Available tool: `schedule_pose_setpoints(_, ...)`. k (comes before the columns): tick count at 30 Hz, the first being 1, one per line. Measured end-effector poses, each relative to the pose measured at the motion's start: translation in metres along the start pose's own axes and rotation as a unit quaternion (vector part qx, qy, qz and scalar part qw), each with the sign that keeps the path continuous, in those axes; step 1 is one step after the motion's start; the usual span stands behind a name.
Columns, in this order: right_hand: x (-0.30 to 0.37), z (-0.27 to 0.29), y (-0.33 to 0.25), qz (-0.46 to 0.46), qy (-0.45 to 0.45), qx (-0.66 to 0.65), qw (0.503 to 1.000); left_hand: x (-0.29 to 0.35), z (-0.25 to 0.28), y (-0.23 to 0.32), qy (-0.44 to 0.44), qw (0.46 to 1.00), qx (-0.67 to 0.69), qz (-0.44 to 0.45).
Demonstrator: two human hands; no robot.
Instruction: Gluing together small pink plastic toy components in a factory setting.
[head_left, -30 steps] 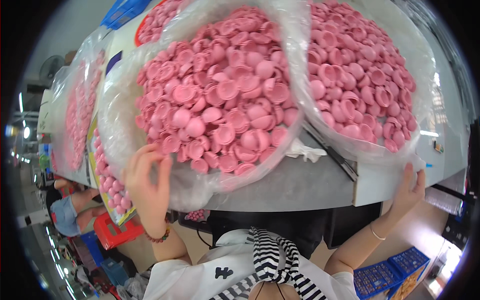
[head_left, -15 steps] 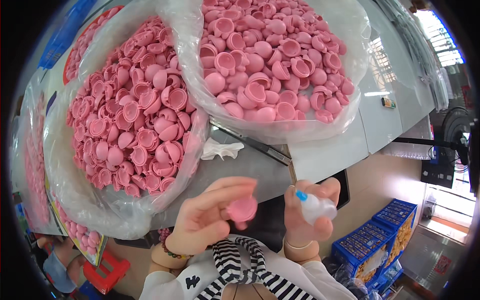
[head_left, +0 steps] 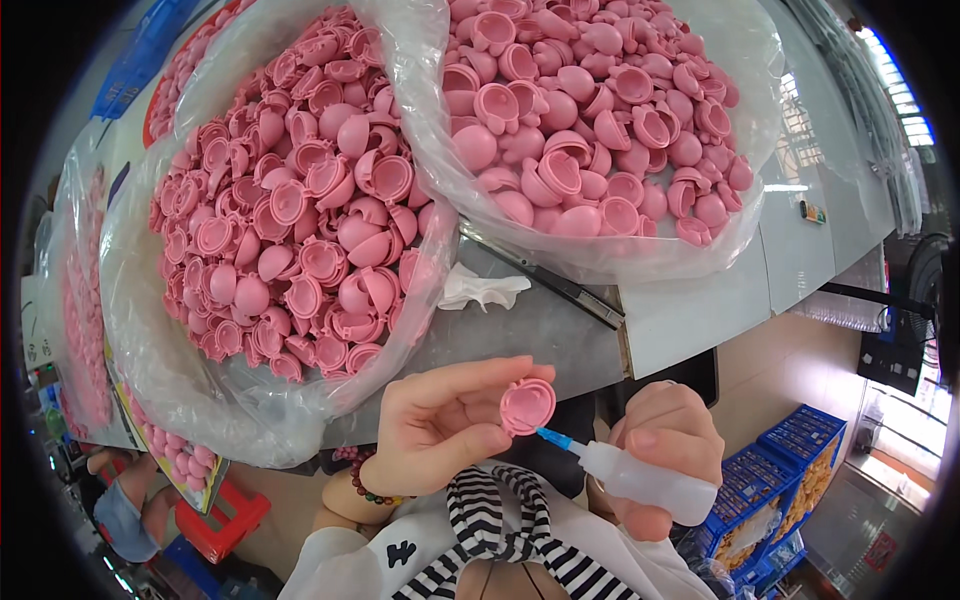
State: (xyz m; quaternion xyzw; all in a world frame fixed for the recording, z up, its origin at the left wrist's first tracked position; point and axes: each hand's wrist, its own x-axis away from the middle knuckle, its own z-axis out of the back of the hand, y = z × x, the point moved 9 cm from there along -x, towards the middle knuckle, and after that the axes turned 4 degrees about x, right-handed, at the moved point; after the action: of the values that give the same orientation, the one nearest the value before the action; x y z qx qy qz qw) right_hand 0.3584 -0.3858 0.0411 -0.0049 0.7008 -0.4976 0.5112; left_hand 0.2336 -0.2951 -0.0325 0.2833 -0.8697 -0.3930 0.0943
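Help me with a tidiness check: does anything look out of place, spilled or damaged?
One oddity: a crumpled white scrap, perhaps tissue, lies loose on the gray tabletop beside a clear bag, unlike the bagged pink shells. I see no spill or damage.

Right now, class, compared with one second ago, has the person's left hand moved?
Yes: the left hand has moved rightward, judged against the crumpled white tissue on the grey table.

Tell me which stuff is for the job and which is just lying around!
Seems part of the job:
shallow round pink plastic shell, in the left hand
cloudy-white plastic squeeze bottle with a blue tip, in the right hand
pink plastic half-round shells heaped in clear plastic bags

Probably just lying around:
crumpled white tissue
long, straight black bar
red plastic stool
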Motion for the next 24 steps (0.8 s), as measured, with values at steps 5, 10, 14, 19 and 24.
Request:
schedule_pose_setpoints(5, -0.001, -0.009, -0.004, 0.038, -0.093, 0.009, 0.995, -0.003, -0.004, 0.002, 0.002, 1.000, 0.022, -0.004)
schedule_pose_setpoints(10, 0.001, 0.003, -0.002, -0.027, 0.030, 0.032, 0.999, -0.002, -0.003, 0.002, 0.000, 1.000, 0.022, -0.008)
schedule_pose_setpoints(14, -0.001, 0.005, -0.001, -0.011, 0.033, 0.035, 0.999, -0.001, -0.004, 0.003, 0.002, 1.000, 0.019, -0.003)
schedule_pose_setpoints(19, 0.001, -0.007, -0.005, 0.032, -0.048, 0.042, 0.997, 0.000, -0.003, 0.003, 0.009, 1.000, 0.010, 0.001)
schedule_pose_setpoints(24, -0.001, -0.001, -0.005, 0.041, 0.001, 0.057, 0.998, 0.000, -0.002, 0.006, 0.011, 1.000, -0.004, -0.012)
